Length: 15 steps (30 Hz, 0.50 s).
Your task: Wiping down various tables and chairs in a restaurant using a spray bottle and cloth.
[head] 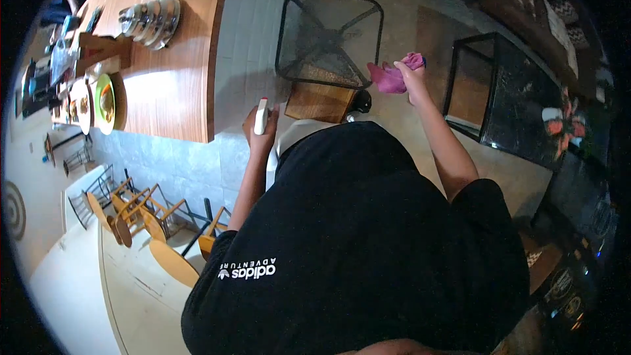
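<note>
My left hand [260, 127] grips a white spray bottle head [262, 116] with a red tip; the rest of the bottle is hidden. A crumpled pink-purple cloth [392, 78] is bunched in my right hand [413, 78], with part of it hanging loose to the left. Between and beyond my hands stands a square glass-topped table [330, 37] with a black frame. The cloth is close to that table's near right corner; whether they touch is hard to tell. A wooden surface [320, 102] shows just below the table's near edge.
Left, a wooden counter [162, 93] holds a tiered stand [153, 22], a green-rimmed plate [104, 103] and other dishes. Several wooden stools [157, 222] stand behind it at lower left. Right are a dark-topped low table [517, 103], flowers [564, 125] and a sofa [508, 5]. A person [66, 7] is at far left.
</note>
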{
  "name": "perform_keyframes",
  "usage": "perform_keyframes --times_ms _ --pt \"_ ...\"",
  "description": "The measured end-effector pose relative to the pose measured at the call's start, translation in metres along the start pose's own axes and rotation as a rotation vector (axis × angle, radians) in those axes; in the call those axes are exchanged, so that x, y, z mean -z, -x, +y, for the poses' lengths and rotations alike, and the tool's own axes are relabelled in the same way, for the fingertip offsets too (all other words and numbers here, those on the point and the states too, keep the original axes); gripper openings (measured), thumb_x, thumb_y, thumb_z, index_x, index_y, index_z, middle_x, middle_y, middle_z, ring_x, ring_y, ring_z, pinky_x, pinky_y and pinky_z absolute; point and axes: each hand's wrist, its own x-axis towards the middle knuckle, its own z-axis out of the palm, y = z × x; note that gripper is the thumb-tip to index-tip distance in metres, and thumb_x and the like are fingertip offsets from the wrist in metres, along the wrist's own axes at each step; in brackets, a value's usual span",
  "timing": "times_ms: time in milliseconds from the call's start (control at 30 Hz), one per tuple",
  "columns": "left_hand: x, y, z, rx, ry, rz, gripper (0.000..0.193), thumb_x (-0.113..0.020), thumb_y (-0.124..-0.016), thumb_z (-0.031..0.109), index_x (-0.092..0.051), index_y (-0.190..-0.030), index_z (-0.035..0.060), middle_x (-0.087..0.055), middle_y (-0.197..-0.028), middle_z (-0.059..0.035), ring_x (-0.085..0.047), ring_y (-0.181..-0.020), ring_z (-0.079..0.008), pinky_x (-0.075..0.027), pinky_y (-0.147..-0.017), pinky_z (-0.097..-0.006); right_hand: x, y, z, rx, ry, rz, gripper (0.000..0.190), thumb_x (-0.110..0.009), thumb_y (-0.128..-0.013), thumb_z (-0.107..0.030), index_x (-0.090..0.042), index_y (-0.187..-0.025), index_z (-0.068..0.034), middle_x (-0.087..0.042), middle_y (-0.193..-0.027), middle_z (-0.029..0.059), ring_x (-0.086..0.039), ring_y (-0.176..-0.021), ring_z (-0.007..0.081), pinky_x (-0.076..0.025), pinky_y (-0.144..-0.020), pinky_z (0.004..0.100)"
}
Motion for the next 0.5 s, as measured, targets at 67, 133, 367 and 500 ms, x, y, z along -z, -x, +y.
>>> perform_keyframes --times_ms 67,133,367,500 --pt "-0.01 -0.001 0.028 -0.081 0.062 0.063 0.023 -0.076 -0.091 0.023 -0.069 -0.089 0.0006 -0.067 -0.075 -0.0163 -0.066 -0.068 -0.0324 -0.051 -0.063 -0.0411 0.004 -0.017 0.005 0.008 0.014 -0.016 0.024 -0.078 -0.083 -0.016 -0.062 -0.099 -0.009 -0.066 -0.092 0.0022 -0.063 -0.085 0.0147 -0.051 -0.079 0.0333" --pt "-0.02 0.005 0.023 0.083 0.069 -0.005 0.023 -0.077 -0.09 0.022 -0.069 -0.088 0.0007 -0.066 -0.073 -0.0157 -0.066 -0.067 -0.0323 -0.051 -0.063 -0.0412 0.006 -0.036 0.005 0.063 0.102 -0.013 0.024 -0.079 -0.083 -0.017 -0.063 -0.098 -0.009 -0.066 -0.092 0.0019 -0.063 -0.085 0.0147 -0.051 -0.08 0.0336" --pt "-0.02 0.017 0.032 0.131 0.194 0.162 0.027 -0.077 -0.092 0.026 -0.071 -0.093 -0.0003 -0.065 -0.068 -0.0085 -0.061 -0.054 -0.0147 -0.048 -0.052 -0.0316 0.018 -0.041 -0.003 -0.027 0.036 -0.1 0.028 -0.079 -0.084 -0.014 -0.057 -0.101 -0.013 -0.061 -0.095 -0.0015 -0.06 -0.088 0.0123 -0.048 -0.083 0.0307" --pt "-0.009 0.032 0.025 0.291 0.159 0.094 0.029 -0.076 -0.093 0.026 -0.07 -0.093 -0.0024 -0.065 -0.066 -0.0055 -0.059 -0.053 -0.0109 -0.048 -0.051 -0.0292 0.027 -0.034 0.009 -0.137 -0.057 0.034 0.038 -0.079 -0.082 -0.015 -0.056 -0.112 -0.009 -0.062 -0.105 0.0024 -0.061 -0.096 0.0149 -0.05 -0.086 0.033"
